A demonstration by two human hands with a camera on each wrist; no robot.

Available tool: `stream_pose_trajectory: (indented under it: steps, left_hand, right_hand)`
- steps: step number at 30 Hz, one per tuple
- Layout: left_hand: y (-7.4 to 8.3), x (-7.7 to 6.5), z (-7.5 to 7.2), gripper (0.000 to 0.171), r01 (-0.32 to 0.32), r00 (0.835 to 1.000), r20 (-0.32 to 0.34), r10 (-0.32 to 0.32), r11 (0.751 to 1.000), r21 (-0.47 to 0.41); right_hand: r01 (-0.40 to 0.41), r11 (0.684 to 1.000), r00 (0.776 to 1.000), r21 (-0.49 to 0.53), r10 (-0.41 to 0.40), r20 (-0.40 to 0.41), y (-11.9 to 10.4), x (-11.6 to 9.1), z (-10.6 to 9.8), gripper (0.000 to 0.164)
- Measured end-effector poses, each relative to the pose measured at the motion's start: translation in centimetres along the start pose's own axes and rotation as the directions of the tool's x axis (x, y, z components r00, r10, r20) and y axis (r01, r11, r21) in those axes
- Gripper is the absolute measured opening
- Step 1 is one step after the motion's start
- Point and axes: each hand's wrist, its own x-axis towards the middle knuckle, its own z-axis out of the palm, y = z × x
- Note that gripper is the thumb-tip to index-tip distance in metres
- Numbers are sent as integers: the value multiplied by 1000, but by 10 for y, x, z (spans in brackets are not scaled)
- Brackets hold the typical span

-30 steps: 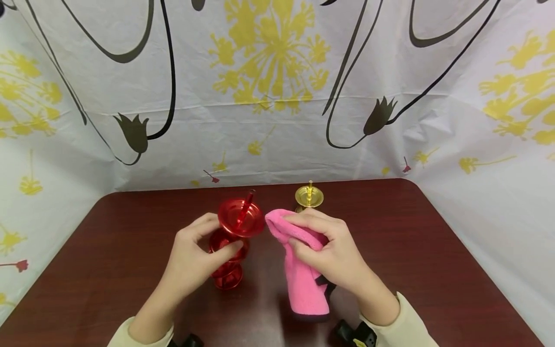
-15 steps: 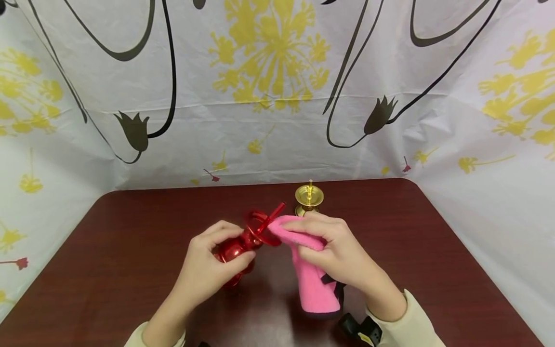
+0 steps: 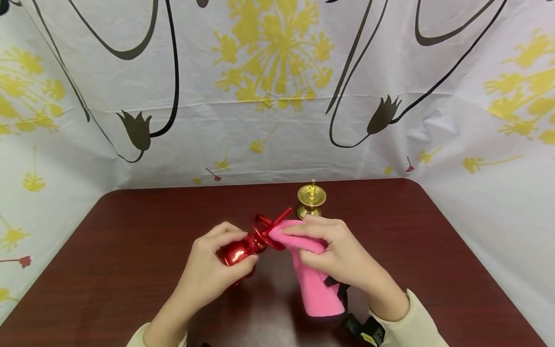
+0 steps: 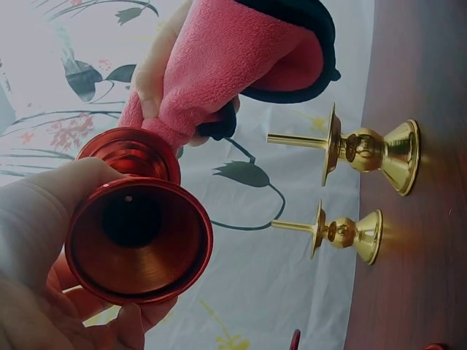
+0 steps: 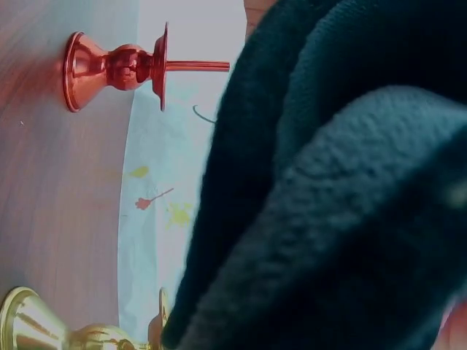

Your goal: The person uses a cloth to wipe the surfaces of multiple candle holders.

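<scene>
My left hand (image 3: 212, 265) grips a shiny red candlestick (image 3: 238, 251) round its middle. It is tilted, with its dish and long spike toward the right hand; its hollow base (image 4: 146, 273) faces the left wrist camera. In my right hand (image 3: 336, 243) is a folded pink cloth (image 3: 320, 296) with a dark edge, pinched between thumb and fingers. The upper fold meets the candlestick's dish, and the rest hangs down. Dark fabric of the cloth (image 5: 343, 226) fills much of the right wrist view.
A gold candlestick (image 3: 311, 198) stands toward the back of the dark wood table (image 3: 147, 231). The left wrist view has two gold candlesticks, a nearer (image 4: 365, 149) and a farther one (image 4: 346, 232). Another red candlestick (image 5: 120, 69) stands upright in the right wrist view.
The red candlestick has tipped over to the right, its spike swinging toward the cloth. My left hand has moved right with it. The cloth now meets the dish, where before there was a gap.
</scene>
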Motion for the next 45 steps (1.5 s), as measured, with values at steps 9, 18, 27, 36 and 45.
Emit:
stream_pose_trajectory:
  steps: [9, 18, 27, 36, 45]
  left_hand:
    - [-1, 1, 1, 26, 11, 1000, 0, -11, 1000, -12]
    - [-2, 0, 1, 26, 38, 999, 5, -37, 999, -37]
    - [-1, 0, 3, 24, 39, 999, 1, -39, 997, -60]
    - [-2, 1, 1, 26, 13, 1000, 2, -13, 1000, -27]
    - [-3, 1, -1, 27, 8, 1000, 13, -8, 999, 43]
  right_hand:
    - [-45, 999, 991, 13, 46, -129, 4, -1, -8, 43]
    - [-100, 991, 967, 93, 118, -227, -2, 0, -12, 40]
    - [-135, 985, 968, 106, 154, -200, 2, -1, -2, 39]
    - [-133, 987, 986, 94, 142, -89, 6, 0, 5, 40]
    - [-212, 969, 977, 126, 210, 29, 8, 0, 1, 37]
